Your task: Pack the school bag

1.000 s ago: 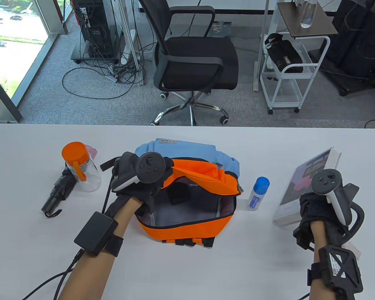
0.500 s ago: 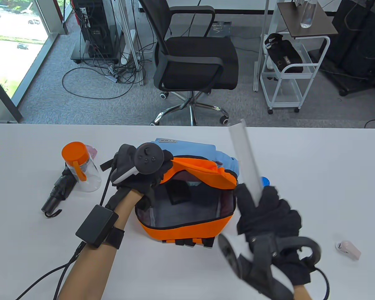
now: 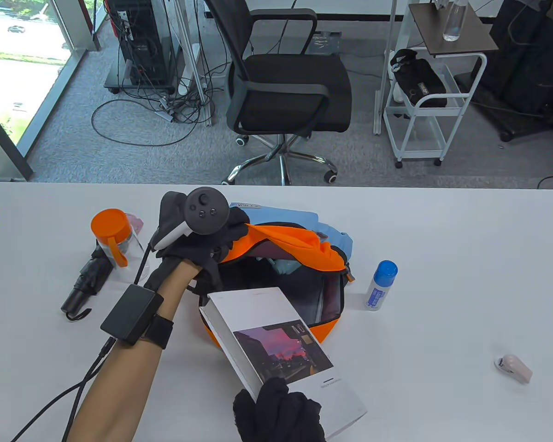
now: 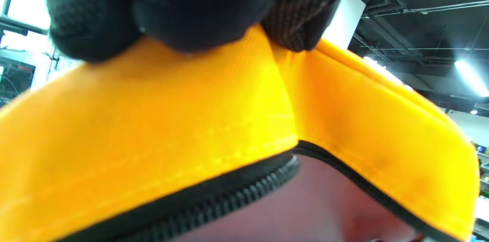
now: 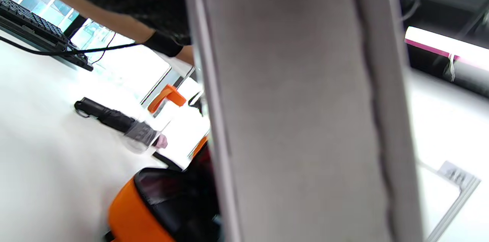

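An orange and blue school bag (image 3: 325, 329) lies open in the middle of the white table (image 3: 442, 230). My left hand (image 3: 221, 246) grips the bag's orange top flap (image 3: 295, 246) and holds it lifted; the left wrist view shows my fingers (image 4: 202, 16) pinching the flap (image 4: 183, 112) above the zipper. My right hand (image 3: 279, 414) grips a white book (image 3: 281, 350) with a sunset photo on its cover, its far end over the bag's near edge and opening. The book (image 5: 298, 120) fills the right wrist view.
An orange-lidded clear cup (image 3: 120, 246) and a folded black umbrella (image 3: 80, 287) lie left of the bag. A blue-capped white bottle (image 3: 380, 285) stands right of it. A small pinkish-white object (image 3: 514, 367) lies at the right. An office chair (image 3: 285, 87) is beyond the table.
My right hand lifted the book from the table's right side, swung it upright, then brought it down over the bag's near edge. My left hand raised the flap higher.
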A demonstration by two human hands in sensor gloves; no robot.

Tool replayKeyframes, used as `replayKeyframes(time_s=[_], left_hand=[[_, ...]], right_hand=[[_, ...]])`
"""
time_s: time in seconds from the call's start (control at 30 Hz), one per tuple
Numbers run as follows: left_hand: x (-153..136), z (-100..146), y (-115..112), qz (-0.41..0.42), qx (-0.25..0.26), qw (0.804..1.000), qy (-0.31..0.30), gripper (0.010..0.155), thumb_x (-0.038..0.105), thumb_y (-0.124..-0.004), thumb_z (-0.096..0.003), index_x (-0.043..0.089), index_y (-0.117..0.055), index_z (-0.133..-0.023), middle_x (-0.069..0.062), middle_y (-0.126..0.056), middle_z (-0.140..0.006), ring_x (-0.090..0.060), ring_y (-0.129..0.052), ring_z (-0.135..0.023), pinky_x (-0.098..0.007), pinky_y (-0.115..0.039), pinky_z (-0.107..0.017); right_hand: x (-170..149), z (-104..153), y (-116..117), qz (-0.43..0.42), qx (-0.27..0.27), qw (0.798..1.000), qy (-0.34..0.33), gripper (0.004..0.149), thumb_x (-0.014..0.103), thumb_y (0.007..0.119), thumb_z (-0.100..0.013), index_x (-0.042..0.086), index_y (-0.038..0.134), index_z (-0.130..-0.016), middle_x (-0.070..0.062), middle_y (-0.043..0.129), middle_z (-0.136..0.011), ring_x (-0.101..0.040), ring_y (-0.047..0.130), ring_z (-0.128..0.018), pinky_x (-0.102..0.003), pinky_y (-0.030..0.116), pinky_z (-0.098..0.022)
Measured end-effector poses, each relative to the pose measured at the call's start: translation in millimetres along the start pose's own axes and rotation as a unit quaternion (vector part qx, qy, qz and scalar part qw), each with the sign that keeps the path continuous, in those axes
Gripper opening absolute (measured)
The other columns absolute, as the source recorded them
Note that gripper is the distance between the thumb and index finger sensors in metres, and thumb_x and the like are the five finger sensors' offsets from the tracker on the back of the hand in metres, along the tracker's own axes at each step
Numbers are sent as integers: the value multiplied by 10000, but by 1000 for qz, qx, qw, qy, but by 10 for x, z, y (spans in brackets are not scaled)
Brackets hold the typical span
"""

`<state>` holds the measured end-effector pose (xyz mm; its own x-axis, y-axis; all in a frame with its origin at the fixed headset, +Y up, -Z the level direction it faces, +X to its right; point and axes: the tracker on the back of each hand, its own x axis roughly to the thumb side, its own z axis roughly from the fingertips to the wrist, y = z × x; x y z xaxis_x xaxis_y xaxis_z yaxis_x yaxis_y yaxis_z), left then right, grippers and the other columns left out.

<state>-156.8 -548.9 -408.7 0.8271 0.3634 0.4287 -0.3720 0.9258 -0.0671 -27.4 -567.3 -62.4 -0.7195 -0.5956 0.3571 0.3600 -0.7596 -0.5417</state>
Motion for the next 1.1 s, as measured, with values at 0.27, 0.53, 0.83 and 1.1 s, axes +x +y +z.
replayKeyframes(time_s=[0.27,0.53,0.83,1.1], left_hand=[[40,22,25,-1,-43,999,-27,433,326,-836,-461,131,-981,-818,-123,-999,-684,-67,-990,-269,-345,-963,-323],[31,97,76,12,-46,997,-55,429,313,-835,-460,134,-979,-823,-130,-992,-714,-97,-1014,-315,-368,-961,-359],[45,106,81,14,-48,997,-66,428,309,-832,-458,134,-980,-820,-125,-993,-718,-103,-1017,-322,-374,-960,-363],[-51,149,101,27,-40,998,-50,428,311,-828,-460,138,-975,-823,-121,-991,-722,-103,-1016,-329,-377,-957,-370]], right_hand=[[281,-598,1129,166,26,983,-71,494,324,817,-421,308,746,-909,-284,748,-900,-358,874,-583,-496,795,-455],[297,-1127,1639,154,74,985,-17,462,323,810,-422,316,781,-883,-257,774,-911,-365,863,-586,-505,783,-457],[291,-948,1483,163,-29,986,-11,445,306,822,-416,317,806,-861,-245,768,-925,-382,840,-604,-520,764,-472],[144,-736,1450,98,-91,991,17,441,286,814,-423,307,799,-864,-259,750,-934,-405,828,-611,-536,753,-473]])
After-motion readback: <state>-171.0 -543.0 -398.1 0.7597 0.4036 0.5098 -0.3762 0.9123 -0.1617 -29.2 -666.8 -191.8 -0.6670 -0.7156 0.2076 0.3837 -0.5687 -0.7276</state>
